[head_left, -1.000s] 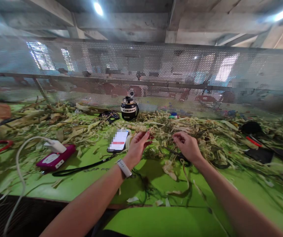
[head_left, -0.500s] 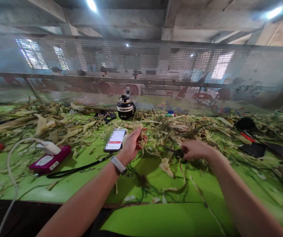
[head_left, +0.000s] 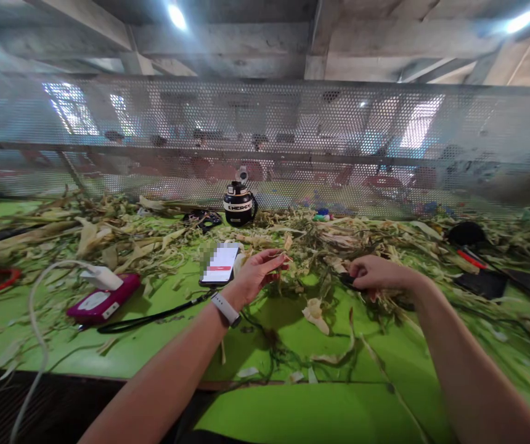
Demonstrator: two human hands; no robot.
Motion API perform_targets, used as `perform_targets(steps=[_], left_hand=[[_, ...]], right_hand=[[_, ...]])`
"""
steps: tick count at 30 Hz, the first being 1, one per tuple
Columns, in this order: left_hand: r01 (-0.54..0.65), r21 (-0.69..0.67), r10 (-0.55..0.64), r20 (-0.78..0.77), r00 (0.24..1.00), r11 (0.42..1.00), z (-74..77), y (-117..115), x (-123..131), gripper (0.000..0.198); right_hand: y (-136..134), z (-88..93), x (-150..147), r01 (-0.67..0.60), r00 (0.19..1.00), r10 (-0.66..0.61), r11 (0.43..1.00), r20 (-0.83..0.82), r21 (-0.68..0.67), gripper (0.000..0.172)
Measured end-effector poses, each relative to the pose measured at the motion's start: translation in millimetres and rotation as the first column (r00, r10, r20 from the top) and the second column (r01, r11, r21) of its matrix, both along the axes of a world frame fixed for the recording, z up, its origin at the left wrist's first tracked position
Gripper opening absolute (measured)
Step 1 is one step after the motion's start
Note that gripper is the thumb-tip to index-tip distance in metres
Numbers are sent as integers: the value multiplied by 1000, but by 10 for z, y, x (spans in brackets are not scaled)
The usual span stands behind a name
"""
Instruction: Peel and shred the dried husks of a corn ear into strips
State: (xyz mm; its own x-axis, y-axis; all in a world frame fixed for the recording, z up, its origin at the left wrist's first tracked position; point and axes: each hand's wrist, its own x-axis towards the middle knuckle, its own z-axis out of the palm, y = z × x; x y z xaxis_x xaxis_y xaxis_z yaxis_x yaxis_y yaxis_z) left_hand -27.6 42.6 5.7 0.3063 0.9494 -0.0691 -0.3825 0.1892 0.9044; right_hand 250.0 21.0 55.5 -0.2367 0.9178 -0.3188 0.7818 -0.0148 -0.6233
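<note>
Head view:
1. Left hand [head_left: 258, 274] pinches pale husk strip [head_left: 288, 242], which stands roughly upright above its fingertips.
2. Right hand [head_left: 378, 274], farther from the strip, curls beside dark object [head_left: 347, 280]; whether holding it, I cannot tell.

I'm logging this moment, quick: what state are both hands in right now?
Left hand: closed, seemingly pinching a pale husk strip.
Right hand: curled shut on a dark object, too hidden to identify.

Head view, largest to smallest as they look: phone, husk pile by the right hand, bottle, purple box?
1. Husk pile
2. Purple box
3. Bottle and phone: too alike in apparent size to rank
</note>
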Motion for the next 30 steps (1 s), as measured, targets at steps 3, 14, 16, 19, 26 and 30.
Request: perform_targets(steps=[3, 14, 16, 19, 26, 30], left_hand=[[13, 4, -13, -14, 1000, 1000, -3, -4, 0, 29], [-35, 9, 34, 12, 999, 999, 46, -50, 9, 23], [-38, 22, 38, 15, 999, 999, 38, -54, 19, 23], [-19, 16, 19, 7, 1000, 1000, 20, -60, 35, 22], [53, 1, -53, 58, 997, 999, 26, -110, 76, 13], [41, -7, -41, 69, 997, 999, 37, -119, 79, 14]], right_hand=[[-6, 78, 66, 51, 984, -50, 999, -172, 6, 22], [-26, -5, -274, -242, 958, 256, 963, -126, 121, 31], [-20, -43, -345, -278, 952, 294, 948, -89, 156, 29], [-18, -86, -416, -314, 937, 336, 932, -101, 182, 27], [-15, -155, -503, -317, 922, 355, 921, -156, 227, 34], [-16, -173, -535, -316, 921, 350, 928, -170, 199, 37]])
